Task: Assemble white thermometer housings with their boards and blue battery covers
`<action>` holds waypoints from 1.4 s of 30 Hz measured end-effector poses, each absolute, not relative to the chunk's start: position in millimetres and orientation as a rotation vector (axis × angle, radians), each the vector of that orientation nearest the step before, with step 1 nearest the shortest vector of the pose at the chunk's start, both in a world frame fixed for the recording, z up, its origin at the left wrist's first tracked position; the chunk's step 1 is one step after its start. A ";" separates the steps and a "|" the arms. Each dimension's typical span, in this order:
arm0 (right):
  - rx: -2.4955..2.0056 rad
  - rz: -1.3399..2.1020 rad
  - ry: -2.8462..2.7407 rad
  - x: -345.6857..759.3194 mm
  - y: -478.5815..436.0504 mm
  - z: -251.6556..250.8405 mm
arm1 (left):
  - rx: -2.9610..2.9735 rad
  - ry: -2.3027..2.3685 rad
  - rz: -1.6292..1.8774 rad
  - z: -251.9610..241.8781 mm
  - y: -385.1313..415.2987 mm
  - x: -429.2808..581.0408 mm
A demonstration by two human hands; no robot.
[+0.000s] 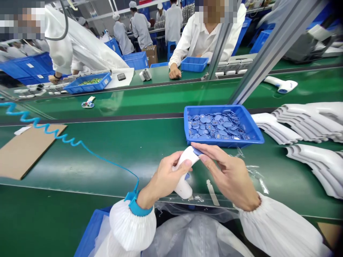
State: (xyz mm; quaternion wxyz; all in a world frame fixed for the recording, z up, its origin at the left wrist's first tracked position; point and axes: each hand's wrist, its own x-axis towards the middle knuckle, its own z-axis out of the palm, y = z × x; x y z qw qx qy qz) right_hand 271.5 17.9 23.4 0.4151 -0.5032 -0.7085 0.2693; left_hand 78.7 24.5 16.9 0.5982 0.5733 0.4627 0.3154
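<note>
my left hand (163, 178) wrapped around white plastic shell (182, 186), held just above green counter (107, 153), my right hand (230, 176) fingertips pinching small blue piece (197, 151) at its top, blue tray (222, 143) of similar pieces just behind

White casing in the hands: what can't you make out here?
Head view, white casing: middle covered by left hand and right hand.
Head view, blue pieces in blue tray: markings too small.
Head view, white shell stacks: cut off by right edge.
</note>
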 end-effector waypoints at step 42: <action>-1.675 1.826 -1.074 273.6 -4.5 -18.4 | 1.801 1.539 1.277 -19.7 20.2 98.4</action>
